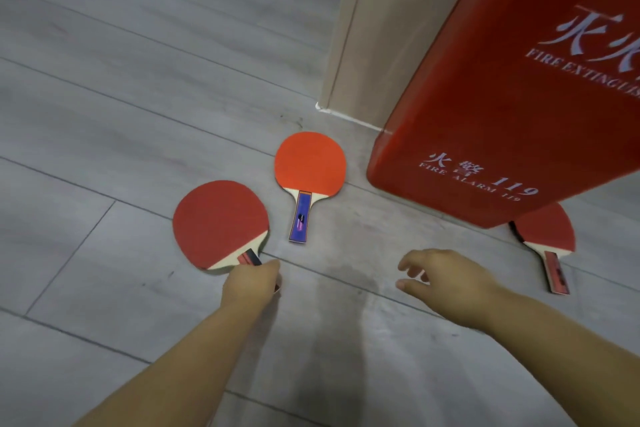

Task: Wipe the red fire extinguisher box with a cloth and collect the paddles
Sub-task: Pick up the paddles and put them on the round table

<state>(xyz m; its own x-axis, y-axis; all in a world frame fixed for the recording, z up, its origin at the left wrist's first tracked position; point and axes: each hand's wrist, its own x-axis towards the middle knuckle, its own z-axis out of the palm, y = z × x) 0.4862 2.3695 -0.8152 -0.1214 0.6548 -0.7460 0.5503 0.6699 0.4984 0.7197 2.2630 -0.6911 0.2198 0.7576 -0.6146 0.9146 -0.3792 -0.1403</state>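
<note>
Grey plank floor [104,97]; beige wall [374,45] behind glossy red box [502,97]. Left of box, left hand [251,282] grips handle of round rubber paddle [220,222]; right hand [446,279] loose, empty.

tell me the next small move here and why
Probably lift the left paddle off the floor. The left hand grips its handle, while the blade lies flat. The right hand hangs open, holding nothing, not far from the purple-handled paddle, so it could take that one afterwards.
</note>
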